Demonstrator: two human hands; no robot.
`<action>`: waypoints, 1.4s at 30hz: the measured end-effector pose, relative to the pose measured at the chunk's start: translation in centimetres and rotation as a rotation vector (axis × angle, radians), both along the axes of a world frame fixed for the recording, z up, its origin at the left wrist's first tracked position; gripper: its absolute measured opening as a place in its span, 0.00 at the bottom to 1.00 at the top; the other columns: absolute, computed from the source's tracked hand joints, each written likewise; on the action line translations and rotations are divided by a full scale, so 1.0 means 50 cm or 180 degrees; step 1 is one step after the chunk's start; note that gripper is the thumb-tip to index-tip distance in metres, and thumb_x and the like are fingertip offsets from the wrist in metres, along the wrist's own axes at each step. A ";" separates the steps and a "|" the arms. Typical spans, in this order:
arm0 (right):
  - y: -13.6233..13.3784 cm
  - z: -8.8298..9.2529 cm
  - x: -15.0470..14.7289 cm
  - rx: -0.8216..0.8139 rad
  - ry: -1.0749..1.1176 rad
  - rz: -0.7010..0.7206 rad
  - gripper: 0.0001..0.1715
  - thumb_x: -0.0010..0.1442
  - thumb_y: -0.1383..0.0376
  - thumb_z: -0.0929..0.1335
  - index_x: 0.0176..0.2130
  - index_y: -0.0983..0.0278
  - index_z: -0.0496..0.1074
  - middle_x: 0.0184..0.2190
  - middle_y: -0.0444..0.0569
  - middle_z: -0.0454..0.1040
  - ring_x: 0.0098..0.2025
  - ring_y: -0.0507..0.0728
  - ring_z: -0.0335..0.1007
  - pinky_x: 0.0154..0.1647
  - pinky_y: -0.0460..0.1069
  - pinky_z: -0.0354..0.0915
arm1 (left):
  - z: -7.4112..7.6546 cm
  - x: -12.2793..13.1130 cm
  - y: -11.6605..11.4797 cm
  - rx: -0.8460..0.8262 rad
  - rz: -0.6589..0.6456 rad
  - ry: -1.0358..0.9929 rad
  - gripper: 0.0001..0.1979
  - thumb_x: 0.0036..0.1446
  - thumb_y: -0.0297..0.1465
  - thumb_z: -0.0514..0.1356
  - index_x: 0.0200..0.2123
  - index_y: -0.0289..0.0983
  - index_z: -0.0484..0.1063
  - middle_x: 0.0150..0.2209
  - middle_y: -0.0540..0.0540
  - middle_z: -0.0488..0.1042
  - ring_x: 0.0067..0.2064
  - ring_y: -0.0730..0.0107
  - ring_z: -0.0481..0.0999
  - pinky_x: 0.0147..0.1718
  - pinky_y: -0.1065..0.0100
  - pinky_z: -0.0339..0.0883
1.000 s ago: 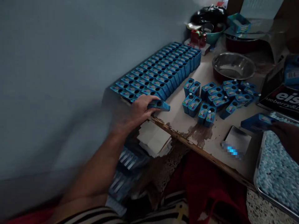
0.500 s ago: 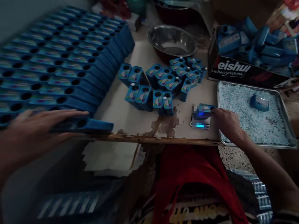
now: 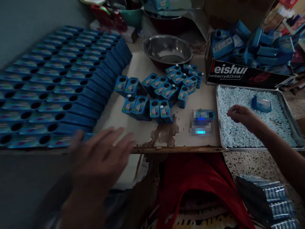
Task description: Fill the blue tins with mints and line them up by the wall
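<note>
My left hand hovers at the table's front edge with fingers spread, holding nothing, just right of the big block of blue boxes packed in rows. My right hand is over the metal tray of pale blue candies, fingers pinched together; what they hold is too small to make out. A blue box lies on a small scale between the tray and a loose cluster of upright blue boxes. One more blue box rests on the candies.
A steel bowl stands behind the cluster. A dark carton at the back right is heaped with blue boxes. Bowls and clutter line the far edge. The table's front edge is chipped, with a red cloth below it.
My left hand let go of the blue box at the block's front row and pulled back right. My right hand left the box on the scale and moved over the candy tray.
</note>
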State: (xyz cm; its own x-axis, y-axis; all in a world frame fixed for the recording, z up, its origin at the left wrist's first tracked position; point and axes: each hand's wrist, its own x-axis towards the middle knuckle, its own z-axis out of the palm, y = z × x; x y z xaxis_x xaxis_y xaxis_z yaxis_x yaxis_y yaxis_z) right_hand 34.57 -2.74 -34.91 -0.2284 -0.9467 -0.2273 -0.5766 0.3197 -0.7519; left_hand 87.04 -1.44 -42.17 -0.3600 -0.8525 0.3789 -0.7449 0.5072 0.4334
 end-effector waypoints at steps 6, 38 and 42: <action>-0.034 0.033 -0.094 0.1117 0.0149 0.0873 0.06 0.53 0.60 0.77 0.32 0.60 0.83 0.20 0.44 0.78 0.21 0.53 0.70 0.26 0.48 0.65 | -0.021 -0.180 -0.027 -0.0378 -0.0552 -0.0281 0.19 0.69 0.30 0.66 0.60 0.54 0.81 0.69 0.44 0.78 0.65 0.38 0.82 0.66 0.32 0.77; -0.106 0.162 0.181 -0.0018 0.2285 0.2738 0.16 0.67 0.76 0.66 0.44 0.63 0.82 0.40 0.51 0.83 0.42 0.58 0.77 0.45 0.51 0.65 | -0.065 -0.318 -0.070 0.0020 -0.0726 0.0779 0.12 0.74 0.31 0.66 0.58 0.42 0.78 0.63 0.39 0.80 0.62 0.53 0.84 0.60 0.56 0.83; -0.104 0.157 0.185 0.0057 0.2534 0.2756 0.17 0.68 0.77 0.65 0.45 0.65 0.81 0.41 0.53 0.82 0.41 0.58 0.76 0.42 0.51 0.64 | -0.066 -0.310 -0.071 0.0086 -0.0758 0.0778 0.13 0.73 0.31 0.67 0.58 0.42 0.78 0.65 0.39 0.78 0.61 0.51 0.84 0.60 0.54 0.84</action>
State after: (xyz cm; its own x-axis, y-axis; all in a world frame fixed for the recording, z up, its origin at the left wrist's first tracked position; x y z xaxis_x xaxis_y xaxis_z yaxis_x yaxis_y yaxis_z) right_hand 43.82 -7.95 -27.07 0.4060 -0.8539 -0.3256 -0.9118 -0.4026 -0.0809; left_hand 71.57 -4.98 -45.47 -0.4516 -0.7663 0.4570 -0.4794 0.6404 0.6000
